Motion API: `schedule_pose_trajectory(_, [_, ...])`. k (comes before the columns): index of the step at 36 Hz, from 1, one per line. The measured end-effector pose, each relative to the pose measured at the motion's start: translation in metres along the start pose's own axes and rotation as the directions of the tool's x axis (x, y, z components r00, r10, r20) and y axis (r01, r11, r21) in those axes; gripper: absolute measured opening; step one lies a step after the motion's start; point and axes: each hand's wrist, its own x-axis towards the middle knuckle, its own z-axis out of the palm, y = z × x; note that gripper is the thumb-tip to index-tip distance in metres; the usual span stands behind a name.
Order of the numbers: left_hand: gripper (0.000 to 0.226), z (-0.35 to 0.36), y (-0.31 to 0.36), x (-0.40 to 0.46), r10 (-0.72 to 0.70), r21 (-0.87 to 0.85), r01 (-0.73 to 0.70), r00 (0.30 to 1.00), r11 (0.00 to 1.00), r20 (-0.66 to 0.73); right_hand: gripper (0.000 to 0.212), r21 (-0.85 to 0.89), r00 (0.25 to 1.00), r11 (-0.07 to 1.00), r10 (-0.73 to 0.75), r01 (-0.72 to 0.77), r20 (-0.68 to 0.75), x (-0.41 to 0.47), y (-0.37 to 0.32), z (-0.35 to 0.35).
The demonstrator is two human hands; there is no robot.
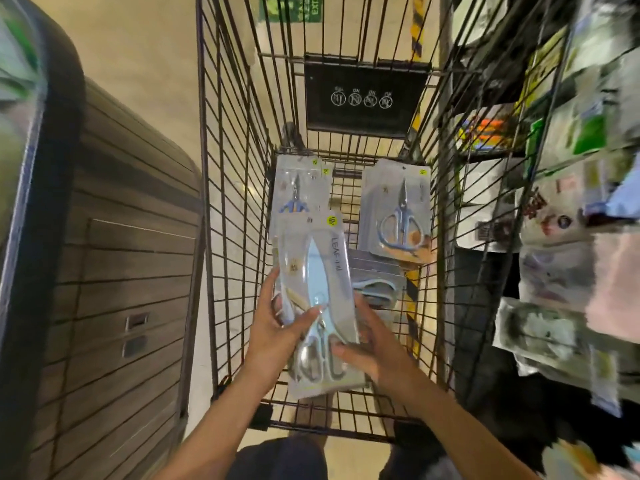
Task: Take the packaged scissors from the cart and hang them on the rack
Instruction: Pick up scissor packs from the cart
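Both hands hold a scissors pack over the wire cart.

The left hand and right hand each clasp a side of the packaged scissors above the cart; another pack lies inside, with the rack at right.

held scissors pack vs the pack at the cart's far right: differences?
The held pack is gripped by the left hand and right hand above the cart; the far-right pack lies untouched inside it. The held pack looks longer and narrower. Both are clear packs holding scissors.
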Motion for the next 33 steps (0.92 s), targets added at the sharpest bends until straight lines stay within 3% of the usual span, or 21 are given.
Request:
schedule_pose_trajectory(3, [0.093, -0.015, -0.002, 0.000, 0.016, 0.036, -0.016, 1.000, 0.999, 0.000, 0.076, -0.199, 1.000, 0.980, 0.023, -0.022, 0.005, 0.009, 0.001, -0.007])
schedule_pose_trajectory(7, [0.095, -0.033, -0.007, 0.002, 0.063, 0.117, -0.058, 0.997, 0.991, -0.041, 0.068, -0.376, 0.990, 0.926, -0.037, -0.017, -0.136, 0.032, 0.003, -0.013])
schedule_pose_trajectory(11, [0.095, -0.047, -0.013, 0.006, 0.082, 0.128, -0.072, 0.994, 0.989, -0.073, 0.074, -0.724, 0.944, 0.690, -0.248, 0.015, -0.217, 0.066, 0.002, -0.023])
schedule_pose_trajectory(15, [0.095, -0.050, -0.018, 0.009, 0.063, 0.102, -0.057, 0.996, 0.993, -0.055, 0.077, -0.898, 0.932, 0.438, -0.341, 0.040, -0.125, 0.091, 0.002, -0.027])
schedule_pose_trajectory(22, [0.094, -0.046, -0.021, 0.016, 0.050, 0.082, -0.045, 0.997, 0.996, -0.057, 0.098, -0.971, 0.936, 0.239, -0.333, -0.031, -0.112, 0.109, 0.022, -0.042])
schedule_pose_trajectory(27, [0.089, -0.039, -0.020, 0.018, 0.106, 0.071, -0.103, 0.994, 0.992, -0.035, 0.070, -0.996, 0.940, 0.090, -0.337, -0.027, -0.056, 0.112, 0.027, -0.053])
schedule_pose_trajectory(29, [0.090, -0.038, -0.019, 0.017, 0.115, 0.069, -0.114, 0.993, 0.991, -0.024, 0.059, -0.994, 0.951, 0.109, -0.305, -0.010, -0.043, 0.112, 0.025, -0.057])
schedule_pose_trajectory(33, [0.093, -0.034, -0.013, 0.012, 0.089, 0.068, -0.088, 0.996, 0.994, -0.012, 0.058, -0.988, 0.965, 0.158, -0.260, -0.003, -0.044, 0.104, 0.015, -0.059])
